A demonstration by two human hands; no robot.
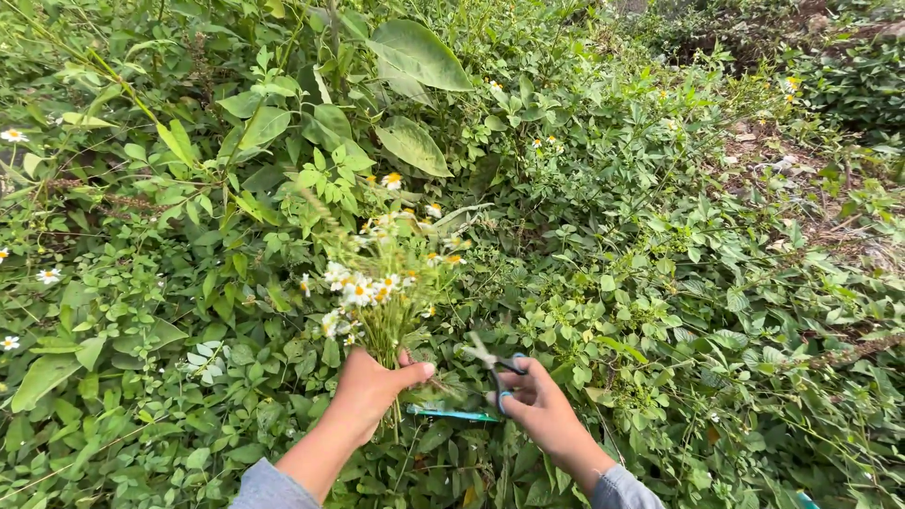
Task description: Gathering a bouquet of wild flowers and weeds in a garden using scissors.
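My left hand [370,388] grips a bunch of daisies [377,283] upright, fingers closed round the stems. My right hand [537,401] holds scissors [492,363], blades apart, among weeds [660,283].

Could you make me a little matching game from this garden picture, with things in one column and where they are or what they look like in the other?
Things:
1. bunch of small white flowers
2. scissors
3. large broad leaf
4. turquoise strip

Descriptions:
A. at the top of the picture, above the hands
B. gripped by the stems in the left hand
C. low between the two wrists, among the leaves
D. held in the right hand, dark handles

Pairs: 1-B, 2-D, 3-A, 4-C
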